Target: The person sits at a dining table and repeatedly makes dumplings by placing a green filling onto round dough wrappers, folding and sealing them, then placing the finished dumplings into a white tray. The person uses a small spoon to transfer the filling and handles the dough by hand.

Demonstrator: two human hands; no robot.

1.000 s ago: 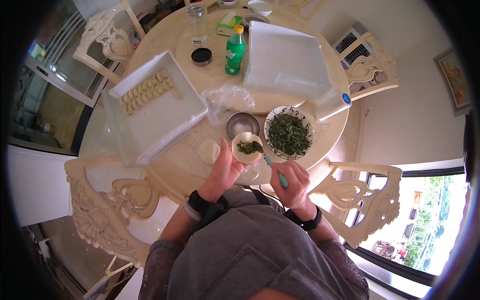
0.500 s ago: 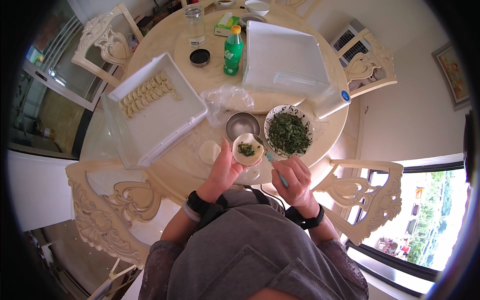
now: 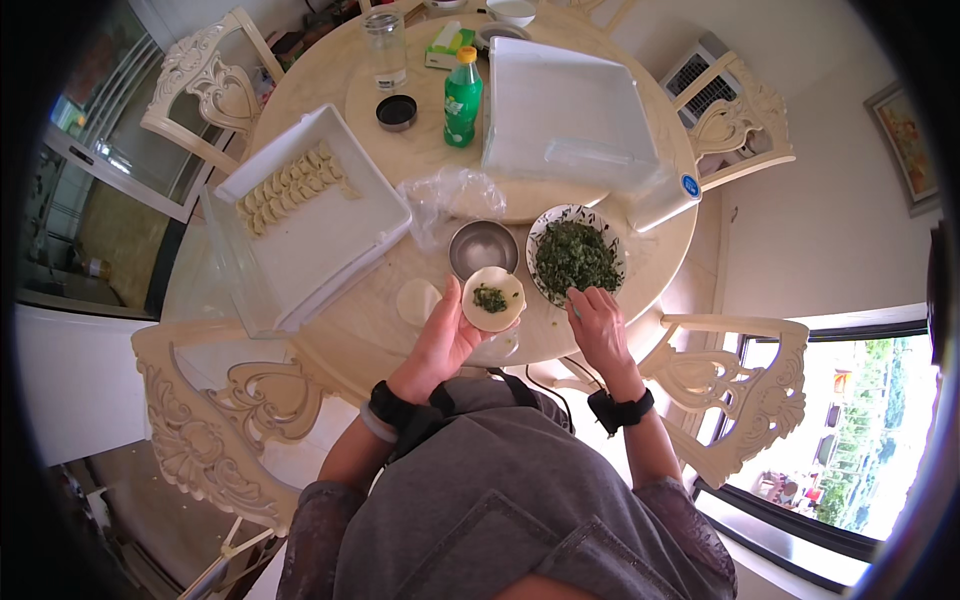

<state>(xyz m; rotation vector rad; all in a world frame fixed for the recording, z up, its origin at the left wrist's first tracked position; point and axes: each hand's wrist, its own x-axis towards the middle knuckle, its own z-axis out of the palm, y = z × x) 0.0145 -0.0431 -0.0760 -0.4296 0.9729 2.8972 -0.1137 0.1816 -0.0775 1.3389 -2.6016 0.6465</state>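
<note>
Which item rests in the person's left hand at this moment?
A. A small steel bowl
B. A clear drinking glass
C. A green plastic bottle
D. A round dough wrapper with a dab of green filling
D: the left hand cups a round dough wrapper with green filling at its centre, while the bottle, steel bowl and glass stand on the table.

Pale dough, dark green filling, cream all round

Your left hand (image 3: pixel 440 345) cups a pale wrapper (image 3: pixel 493 299) dotted with dark green filling; the patterned bowl (image 3: pixel 577 257) holds the same green. You have a cream counter (image 3: pixel 400 150), white tray (image 3: pixel 310 215), green bottle (image 3: pixel 462 100) with yellow cap, silver bowl (image 3: pixel 483 247).
</note>
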